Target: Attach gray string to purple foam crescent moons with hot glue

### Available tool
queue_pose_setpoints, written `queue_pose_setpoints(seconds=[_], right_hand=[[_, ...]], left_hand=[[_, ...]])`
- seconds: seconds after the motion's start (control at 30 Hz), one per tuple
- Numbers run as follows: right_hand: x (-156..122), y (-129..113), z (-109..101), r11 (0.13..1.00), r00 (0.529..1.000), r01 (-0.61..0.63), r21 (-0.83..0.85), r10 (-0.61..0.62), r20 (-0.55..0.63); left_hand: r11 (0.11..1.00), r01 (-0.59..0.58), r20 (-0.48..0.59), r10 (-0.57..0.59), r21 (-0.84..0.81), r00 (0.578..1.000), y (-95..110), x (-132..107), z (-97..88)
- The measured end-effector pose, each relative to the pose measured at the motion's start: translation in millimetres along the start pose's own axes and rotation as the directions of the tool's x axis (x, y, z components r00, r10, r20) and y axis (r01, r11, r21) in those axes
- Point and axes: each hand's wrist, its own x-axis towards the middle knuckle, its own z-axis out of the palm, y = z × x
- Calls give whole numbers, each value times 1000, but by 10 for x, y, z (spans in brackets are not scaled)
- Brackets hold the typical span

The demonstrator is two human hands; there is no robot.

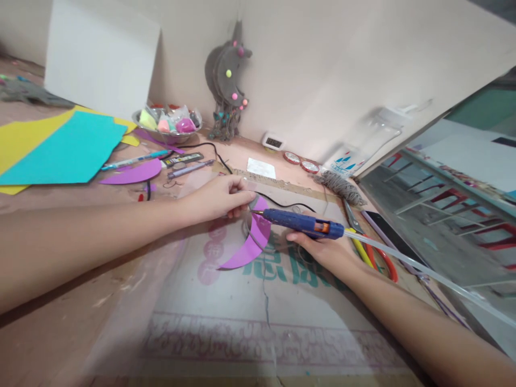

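Between the fingers of my left hand point(223, 199) is the upper tip of a purple paper crescent point(252, 242), with a grey strand along its inner edge. My right hand point(326, 247) is wrapped round a blue glue gun point(298, 221), which lies almost level and points left. Its nozzle is at the upper part of the crescent, close to my left fingertips; whether it touches cannot be made out. A long clear glue stick point(387, 250) sticks out of the gun's back end. Beneath both hands lies a translucent printed plastic sheet point(209, 312).
Scissors point(368, 247), a phone point(393, 236) and a bundle of grey yarn point(342, 187) lie at the right. Coloured sheets point(60, 150), a bowl point(169, 131) of small bags and a purple cutout point(133, 173) are at the left. A decorated grey moon point(228, 75) is against the wall.
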Motion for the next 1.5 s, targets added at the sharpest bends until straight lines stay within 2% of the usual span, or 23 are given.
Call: queue_pose_setpoints(seconds=[0.97, 1.17, 1.33, 1.5], right_hand=[[-8, -48, -10, 1000, 999, -8, 4, 8, -44], [-13, -23, 3, 999, 999, -40, 8, 40, -22], [-10, -125, -19, 997, 997, -17, 75, 23, -78], [-14, -230, -36, 991, 991, -54, 120, 68, -116]], left_hand=[[999, 24, 18, -23, -34, 1000, 3, 2, -5], [999, 27, 22, -26, -32, 999, -8, 5, -9], [999, 22, 29, -21, -43, 999, -30, 10, -21], [995, 34, 60, -28, -90, 998, -16, 7, -23]])
